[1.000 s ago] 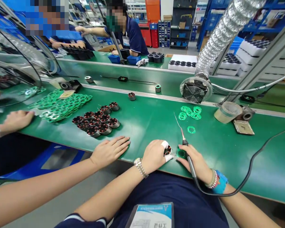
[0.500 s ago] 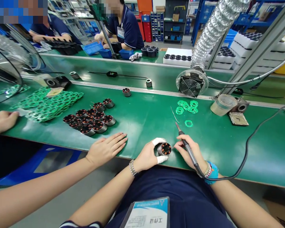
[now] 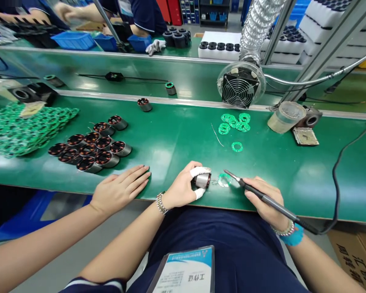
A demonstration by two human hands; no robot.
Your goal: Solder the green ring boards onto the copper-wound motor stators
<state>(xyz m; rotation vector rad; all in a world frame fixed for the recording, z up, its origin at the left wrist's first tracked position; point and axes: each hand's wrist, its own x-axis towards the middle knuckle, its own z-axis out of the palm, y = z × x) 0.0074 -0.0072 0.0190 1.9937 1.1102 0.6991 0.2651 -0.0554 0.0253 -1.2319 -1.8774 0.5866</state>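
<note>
Near the front edge of your bench (image 3: 171, 150), a metal cylinder (image 3: 203, 180) sits gripped by your left hand (image 3: 181, 189), fingers spread to its width; beside it lies a green ring (image 3: 221, 181); your right hand's (image 3: 266, 211) fingers close around a soldering iron (image 3: 271, 203).

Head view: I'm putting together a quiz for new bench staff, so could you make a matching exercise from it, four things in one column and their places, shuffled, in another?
Things
1. Soldering iron
2. Metal-cased coil part nearest the iron's tip
3. Fan
4. White glove

Places
A. At the lower end of a silvery duct
B. Between the thumb and finger of the left hand
C. Beside a blue bin
D. In the right hand

Right pairs: 1-D, 2-B, 3-A, 4-C
</note>
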